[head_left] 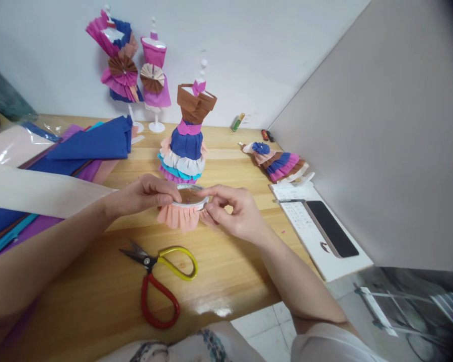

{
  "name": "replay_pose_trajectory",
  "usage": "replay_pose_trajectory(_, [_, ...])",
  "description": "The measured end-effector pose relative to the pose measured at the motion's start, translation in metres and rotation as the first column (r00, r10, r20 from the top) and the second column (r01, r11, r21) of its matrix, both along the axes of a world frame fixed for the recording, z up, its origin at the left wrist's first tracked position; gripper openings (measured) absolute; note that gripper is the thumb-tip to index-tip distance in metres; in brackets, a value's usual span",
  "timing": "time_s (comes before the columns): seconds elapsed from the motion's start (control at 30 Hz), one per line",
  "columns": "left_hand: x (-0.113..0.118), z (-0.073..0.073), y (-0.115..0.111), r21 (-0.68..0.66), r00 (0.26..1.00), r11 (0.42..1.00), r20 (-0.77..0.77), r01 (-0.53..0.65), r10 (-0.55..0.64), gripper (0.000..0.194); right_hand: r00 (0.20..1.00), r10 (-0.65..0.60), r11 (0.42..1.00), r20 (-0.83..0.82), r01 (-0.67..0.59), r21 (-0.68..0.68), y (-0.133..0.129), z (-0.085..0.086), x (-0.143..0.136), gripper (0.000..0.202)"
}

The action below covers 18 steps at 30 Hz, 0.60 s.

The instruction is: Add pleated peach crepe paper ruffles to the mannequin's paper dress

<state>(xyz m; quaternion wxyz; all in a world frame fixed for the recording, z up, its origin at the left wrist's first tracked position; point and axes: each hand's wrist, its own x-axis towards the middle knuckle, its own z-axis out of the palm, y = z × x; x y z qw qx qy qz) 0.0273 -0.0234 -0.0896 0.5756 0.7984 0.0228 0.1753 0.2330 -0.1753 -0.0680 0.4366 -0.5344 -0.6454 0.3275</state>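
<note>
Between my two hands is a peach pleated paper ruffle [179, 217], hanging from a white ring-shaped band [192, 204]. My left hand [145, 193] pinches the band's left side between thumb and fingers. On the right side, my right hand [236, 211] has its thumb and bent index finger closed around the band and the ruffle's end. Whether the band is a tape roll or a paper strip I cannot tell. Scissors [148, 262] with one yellow and one red handle lie with blades apart on the table, nearer me.
A dress form [189, 143] in a tiered paper dress stands just behind my hands; two more [121, 70] are by the wall. Coloured paper sheets [88, 143] cover the left side. At right lie a small paper dress [277, 161], a notepad [296, 216] and a phone [331, 229].
</note>
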Motion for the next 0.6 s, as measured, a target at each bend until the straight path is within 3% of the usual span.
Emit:
replay_pose_trajectory(0.37, [0.0026,0.0033,-0.0042,0.096,0.998,0.995,0.054,0.022,-0.027,0.033,0.995,0.018,0.999,0.095,-0.014,-0.040,0.0017,-0.0021,-0.0044,0.007])
replay_pose_trajectory(0.6, [0.0055,0.0020,-0.0051,0.185,0.997,0.981,0.045,0.056,-0.066,0.035,0.984,-0.039,0.999,0.174,0.038,0.006,0.0016,-0.0029,-0.0099,0.008])
